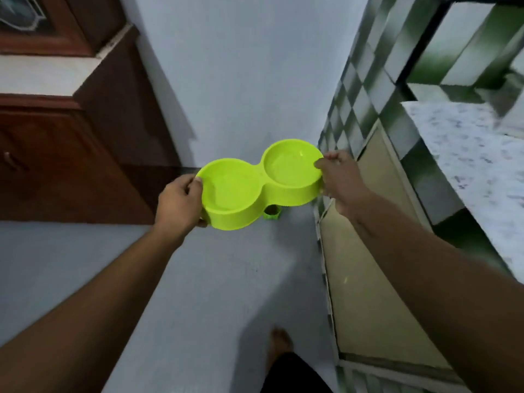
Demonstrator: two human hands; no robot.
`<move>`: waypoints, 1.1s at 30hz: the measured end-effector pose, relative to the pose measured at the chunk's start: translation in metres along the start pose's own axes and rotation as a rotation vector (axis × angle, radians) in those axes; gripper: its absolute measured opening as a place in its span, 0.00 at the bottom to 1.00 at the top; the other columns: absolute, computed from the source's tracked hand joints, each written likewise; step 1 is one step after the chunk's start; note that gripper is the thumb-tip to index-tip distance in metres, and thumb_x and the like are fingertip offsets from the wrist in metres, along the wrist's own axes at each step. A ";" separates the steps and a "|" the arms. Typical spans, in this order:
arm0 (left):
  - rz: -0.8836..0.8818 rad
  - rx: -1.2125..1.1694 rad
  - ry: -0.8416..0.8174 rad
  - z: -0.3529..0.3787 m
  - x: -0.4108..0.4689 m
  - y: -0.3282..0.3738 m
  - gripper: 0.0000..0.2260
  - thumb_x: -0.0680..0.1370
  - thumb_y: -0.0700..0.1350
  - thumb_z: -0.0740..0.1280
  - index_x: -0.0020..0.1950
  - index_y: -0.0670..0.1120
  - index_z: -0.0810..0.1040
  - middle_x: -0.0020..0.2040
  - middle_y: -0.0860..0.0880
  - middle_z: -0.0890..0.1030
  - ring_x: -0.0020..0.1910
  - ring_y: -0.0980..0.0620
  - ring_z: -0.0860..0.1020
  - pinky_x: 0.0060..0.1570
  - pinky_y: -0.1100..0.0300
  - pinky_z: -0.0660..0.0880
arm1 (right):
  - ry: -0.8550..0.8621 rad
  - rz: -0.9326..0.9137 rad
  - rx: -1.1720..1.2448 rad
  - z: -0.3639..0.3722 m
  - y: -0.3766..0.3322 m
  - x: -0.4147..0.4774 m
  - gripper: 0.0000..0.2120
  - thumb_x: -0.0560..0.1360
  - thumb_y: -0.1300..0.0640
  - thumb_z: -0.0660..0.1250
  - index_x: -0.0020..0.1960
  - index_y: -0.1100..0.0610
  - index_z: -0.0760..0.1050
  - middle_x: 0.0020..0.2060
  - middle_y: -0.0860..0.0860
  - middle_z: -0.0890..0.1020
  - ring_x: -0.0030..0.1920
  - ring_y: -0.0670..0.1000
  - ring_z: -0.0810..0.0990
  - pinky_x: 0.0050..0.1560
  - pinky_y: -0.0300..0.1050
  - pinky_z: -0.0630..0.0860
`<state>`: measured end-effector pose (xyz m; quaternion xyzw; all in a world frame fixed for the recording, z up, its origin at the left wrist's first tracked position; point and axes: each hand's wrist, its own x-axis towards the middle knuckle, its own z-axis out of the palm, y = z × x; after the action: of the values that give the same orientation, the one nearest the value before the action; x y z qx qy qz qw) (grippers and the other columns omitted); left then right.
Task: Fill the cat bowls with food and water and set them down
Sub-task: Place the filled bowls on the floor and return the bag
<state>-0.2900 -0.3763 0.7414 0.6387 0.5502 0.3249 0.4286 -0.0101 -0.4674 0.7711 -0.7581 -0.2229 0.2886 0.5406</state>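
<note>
Lime-green plastic double cat bowl (259, 184) hangs above the grey floor (215, 279), left hand (178, 202) and right hand (338, 177) each pinching an end rim with curled fingers.

Left: a brown wooden cabinet (71, 165) walls off our left side.
Right: a tiled counter (422, 177) with a beige door (368, 251) and a speckled top (467, 165) bounds our right.
Ahead: a pale wall (241, 80) closes the gap.
Between: a strip of grey floor (221, 279) lies open below us.
In the way: a small green object (271, 214) sits on the floor by the wall, partly hidden under the double bowl (255, 188) we hold; our foot (279, 341) stands nearer.
</note>
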 end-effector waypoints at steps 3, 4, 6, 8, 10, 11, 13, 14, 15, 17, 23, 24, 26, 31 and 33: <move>-0.048 -0.047 0.079 0.011 0.049 -0.015 0.08 0.85 0.48 0.61 0.54 0.50 0.80 0.43 0.44 0.81 0.35 0.44 0.82 0.29 0.50 0.83 | -0.063 -0.005 -0.079 0.050 -0.010 0.067 0.08 0.65 0.53 0.67 0.44 0.47 0.75 0.48 0.51 0.79 0.46 0.52 0.80 0.44 0.53 0.80; -0.076 -0.072 0.084 0.014 0.066 -0.021 0.08 0.85 0.48 0.61 0.57 0.50 0.80 0.46 0.44 0.81 0.37 0.43 0.82 0.29 0.51 0.82 | -0.076 -0.011 -0.097 0.067 -0.013 0.088 0.09 0.67 0.55 0.67 0.47 0.48 0.75 0.47 0.49 0.79 0.46 0.51 0.80 0.46 0.52 0.80; -0.142 -0.121 0.076 0.020 0.101 -0.036 0.09 0.85 0.48 0.61 0.62 0.49 0.78 0.53 0.43 0.81 0.43 0.42 0.83 0.30 0.52 0.82 | -0.097 -0.029 -0.108 0.101 -0.017 0.129 0.10 0.72 0.59 0.65 0.53 0.51 0.76 0.43 0.44 0.76 0.42 0.45 0.77 0.43 0.45 0.76; -0.203 -0.164 0.073 0.024 0.137 -0.052 0.08 0.86 0.48 0.61 0.63 0.50 0.76 0.57 0.43 0.79 0.50 0.40 0.83 0.31 0.51 0.83 | -0.132 -0.030 -0.141 0.136 -0.014 0.169 0.11 0.75 0.61 0.65 0.56 0.52 0.75 0.43 0.44 0.76 0.40 0.44 0.75 0.39 0.41 0.72; -0.247 -0.197 0.061 0.029 0.175 -0.071 0.09 0.86 0.48 0.61 0.65 0.49 0.75 0.60 0.42 0.78 0.55 0.39 0.81 0.33 0.49 0.84 | -0.173 -0.034 -0.182 0.170 -0.008 0.207 0.11 0.75 0.61 0.65 0.56 0.52 0.74 0.48 0.49 0.79 0.43 0.49 0.77 0.41 0.43 0.74; -0.274 -0.203 0.057 0.033 0.193 -0.081 0.10 0.86 0.48 0.61 0.66 0.48 0.75 0.61 0.42 0.77 0.57 0.39 0.80 0.34 0.49 0.84 | -0.172 -0.034 -0.202 0.187 -0.003 0.225 0.10 0.75 0.61 0.65 0.54 0.51 0.74 0.49 0.50 0.80 0.45 0.51 0.78 0.43 0.44 0.74; -0.343 -0.224 0.060 0.041 0.229 -0.103 0.12 0.86 0.47 0.61 0.68 0.46 0.73 0.62 0.42 0.76 0.58 0.39 0.79 0.34 0.49 0.85 | -0.185 -0.032 -0.234 0.223 0.008 0.260 0.10 0.75 0.62 0.64 0.52 0.50 0.73 0.50 0.52 0.80 0.48 0.54 0.79 0.44 0.45 0.74; -0.371 -0.242 0.062 0.045 0.247 -0.115 0.12 0.86 0.47 0.61 0.69 0.46 0.73 0.63 0.42 0.76 0.59 0.39 0.79 0.35 0.48 0.85 | -0.197 -0.034 -0.256 0.241 0.012 0.277 0.10 0.75 0.62 0.64 0.52 0.50 0.73 0.51 0.51 0.81 0.48 0.54 0.79 0.44 0.43 0.72; -0.408 -0.252 0.061 0.049 0.262 -0.129 0.13 0.86 0.46 0.61 0.70 0.45 0.72 0.63 0.42 0.76 0.59 0.38 0.79 0.35 0.48 0.85 | -0.201 -0.038 -0.286 0.259 0.019 0.292 0.10 0.75 0.63 0.64 0.53 0.51 0.73 0.51 0.51 0.80 0.47 0.53 0.78 0.43 0.40 0.70; -0.503 -0.297 0.080 0.060 0.291 -0.158 0.14 0.86 0.45 0.62 0.71 0.44 0.71 0.64 0.41 0.75 0.61 0.36 0.78 0.35 0.48 0.85 | -0.220 -0.028 -0.304 0.296 0.038 0.321 0.12 0.76 0.65 0.63 0.57 0.55 0.75 0.50 0.51 0.79 0.46 0.51 0.76 0.40 0.37 0.68; -0.708 -0.443 0.240 0.119 0.376 -0.250 0.11 0.84 0.42 0.64 0.67 0.49 0.73 0.65 0.43 0.73 0.65 0.36 0.75 0.42 0.47 0.81 | -0.326 -0.009 -0.372 0.397 0.125 0.420 0.13 0.76 0.69 0.61 0.58 0.61 0.75 0.53 0.59 0.81 0.52 0.57 0.78 0.47 0.42 0.71; -0.722 -0.456 0.255 0.132 0.388 -0.267 0.11 0.84 0.42 0.64 0.66 0.50 0.73 0.66 0.43 0.72 0.65 0.37 0.75 0.43 0.47 0.81 | -0.345 0.004 -0.387 0.410 0.143 0.437 0.14 0.76 0.69 0.60 0.58 0.60 0.75 0.52 0.57 0.81 0.53 0.57 0.78 0.48 0.43 0.72; -0.759 -0.467 0.298 0.163 0.410 -0.305 0.12 0.84 0.41 0.65 0.67 0.50 0.72 0.66 0.44 0.73 0.64 0.40 0.75 0.42 0.49 0.81 | -0.384 0.008 -0.444 0.440 0.191 0.473 0.15 0.75 0.67 0.60 0.59 0.56 0.76 0.52 0.52 0.80 0.54 0.55 0.78 0.52 0.45 0.73; -0.876 -0.548 0.354 0.231 0.437 -0.374 0.17 0.83 0.40 0.64 0.72 0.49 0.70 0.67 0.45 0.72 0.63 0.43 0.75 0.48 0.45 0.81 | -0.471 -0.026 -0.496 0.494 0.272 0.539 0.18 0.76 0.69 0.60 0.62 0.57 0.76 0.52 0.51 0.79 0.52 0.50 0.75 0.46 0.39 0.67; -0.903 -0.581 0.354 0.257 0.449 -0.401 0.18 0.84 0.40 0.65 0.73 0.50 0.69 0.68 0.45 0.71 0.64 0.42 0.74 0.53 0.42 0.80 | -0.498 -0.048 -0.521 0.516 0.307 0.565 0.18 0.73 0.69 0.60 0.59 0.56 0.77 0.53 0.54 0.81 0.53 0.53 0.78 0.48 0.42 0.71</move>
<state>-0.1503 0.0266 0.2447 0.1314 0.7204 0.3496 0.5844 0.0620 0.1589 0.2401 -0.7713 -0.4318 0.3853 0.2651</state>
